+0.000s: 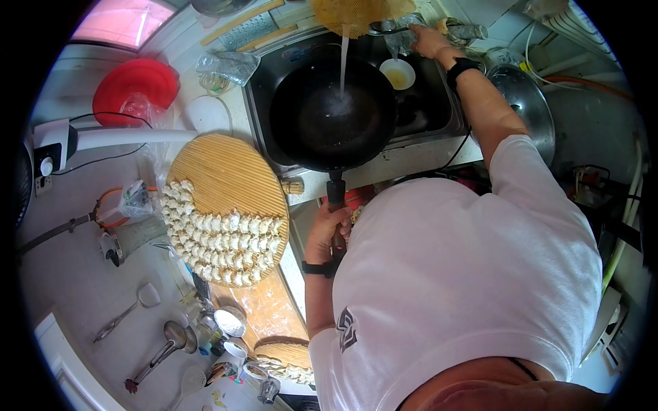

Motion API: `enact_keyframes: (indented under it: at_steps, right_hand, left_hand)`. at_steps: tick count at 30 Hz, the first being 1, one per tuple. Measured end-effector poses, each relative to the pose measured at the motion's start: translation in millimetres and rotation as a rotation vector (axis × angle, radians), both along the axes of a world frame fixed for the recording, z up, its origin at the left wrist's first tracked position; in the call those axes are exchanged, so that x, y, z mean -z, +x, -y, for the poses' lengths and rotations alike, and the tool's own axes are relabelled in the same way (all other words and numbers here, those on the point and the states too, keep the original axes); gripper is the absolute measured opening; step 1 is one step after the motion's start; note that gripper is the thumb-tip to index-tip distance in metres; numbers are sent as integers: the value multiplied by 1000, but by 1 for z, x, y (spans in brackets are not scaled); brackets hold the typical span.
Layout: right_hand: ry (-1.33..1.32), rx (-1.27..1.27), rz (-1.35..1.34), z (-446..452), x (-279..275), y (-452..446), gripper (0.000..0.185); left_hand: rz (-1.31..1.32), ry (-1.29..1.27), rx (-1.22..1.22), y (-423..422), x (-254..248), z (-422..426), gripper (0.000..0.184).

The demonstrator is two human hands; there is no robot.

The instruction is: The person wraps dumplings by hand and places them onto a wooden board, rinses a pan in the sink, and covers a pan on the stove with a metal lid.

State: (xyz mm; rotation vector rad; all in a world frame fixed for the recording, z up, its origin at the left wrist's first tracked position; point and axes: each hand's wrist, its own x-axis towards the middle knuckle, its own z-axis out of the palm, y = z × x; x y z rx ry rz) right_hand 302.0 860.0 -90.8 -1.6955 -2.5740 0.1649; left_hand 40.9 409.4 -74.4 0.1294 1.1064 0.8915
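My left hand (330, 229) is wrapped round the handle (336, 190) of a black wok (295, 116). The wok lies over the dark sink (439, 103), and a stream of water (344, 65) falls into it. At the sink's back edge, my right hand (430, 44) has its fingers at a dark, shiny bar-like piece (387, 29), which I cannot make out clearly. Below that hand a small white bowl (397, 73) with some yellowish liquid sits in the sink. A yellow mesh piece (360, 15) partly hides the top of the water stream.
To the left, a round ridged board (226, 168) carries rows of dumplings (233, 240). A red basin (137, 89) stands behind it. A large metal lid or pan (524, 109) leans at the right. Ladles (171, 339) and a spatula (147, 296) hang on the left wall.
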Motion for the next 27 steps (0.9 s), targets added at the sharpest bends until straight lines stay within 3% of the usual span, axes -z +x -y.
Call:
enact_keyframes:
  at_steps: [27]
  right_hand:
    - [-24,-1,-4,3,-4,-2,65]
  left_hand:
    - [1,-4,-16,1,3,1,16]
